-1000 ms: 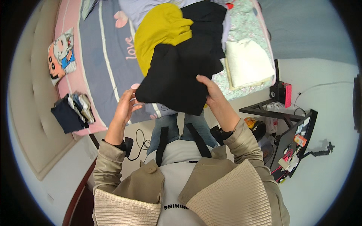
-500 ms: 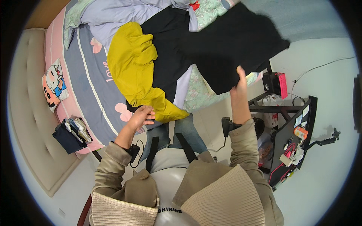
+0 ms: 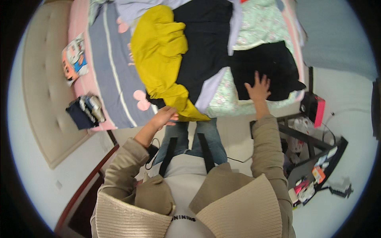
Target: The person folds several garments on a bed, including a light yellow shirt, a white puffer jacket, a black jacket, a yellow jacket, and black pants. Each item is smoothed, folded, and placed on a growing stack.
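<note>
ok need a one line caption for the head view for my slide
Standing at a bed, right hand flat on a folded black garment, left hand by a yellow garment.

A bedroom, likely at home: padded headboard [image 3: 39, 83], bed [image 3: 107, 75] strewn with clothes.

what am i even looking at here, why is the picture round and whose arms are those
The picture is round because it comes from a wide fisheye camera worn on a person's head, looking down. The arms in beige sleeves are that person's own, with no machine involved. They stand at a bed with a pink and grey striped cover heaped with clothes. The right hand lies flat, fingers spread, on a folded black garment near the bed's corner. The left hand hovers by the hem of a crumpled mustard-yellow garment; I cannot tell whether it grips it. A larger black garment lies between the two.
</note>
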A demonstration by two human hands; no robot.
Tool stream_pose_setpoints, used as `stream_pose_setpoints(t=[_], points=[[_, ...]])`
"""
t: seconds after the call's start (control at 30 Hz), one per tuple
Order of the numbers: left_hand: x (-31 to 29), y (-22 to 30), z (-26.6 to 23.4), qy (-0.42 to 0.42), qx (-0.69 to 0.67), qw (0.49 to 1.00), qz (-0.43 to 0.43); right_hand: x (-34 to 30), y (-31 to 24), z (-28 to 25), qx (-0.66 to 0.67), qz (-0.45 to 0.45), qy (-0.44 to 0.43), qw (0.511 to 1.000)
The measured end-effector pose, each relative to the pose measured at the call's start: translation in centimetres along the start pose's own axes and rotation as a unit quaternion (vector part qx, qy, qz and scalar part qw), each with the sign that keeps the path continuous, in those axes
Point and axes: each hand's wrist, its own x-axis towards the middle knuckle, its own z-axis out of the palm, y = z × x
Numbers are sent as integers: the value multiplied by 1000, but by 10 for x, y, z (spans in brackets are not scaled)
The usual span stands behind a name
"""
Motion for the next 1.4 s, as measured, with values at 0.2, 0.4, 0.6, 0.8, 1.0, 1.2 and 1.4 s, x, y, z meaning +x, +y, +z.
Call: stream_pose_setpoints(t=[0.2,0.4,0.6,0.8,1.0,1.2,1.4], points=[[33,-6,-17,32,-29,999,11,5,8,1,-4,-34,-17,999],[82,-11,-61,280,209,929,125,-55,4,9,199,-134,52,969],[140,10,-79,372,203,902,84,-136,-26,24,206,-148,-51,966],[130,21,-111,398,192,873,206,-164,-49,2,242,-140,-66,958],[3,59,-164,234,-94,857,449,-160,-118,-47,286,-212,-49,933],[-159,92,-182,-19,-288,825,485,-202,-206,-119,292,-357,-46,886],[-261,82,-186,-120,-267,800,523,-268,-273,-185,305,-473,3,827]])
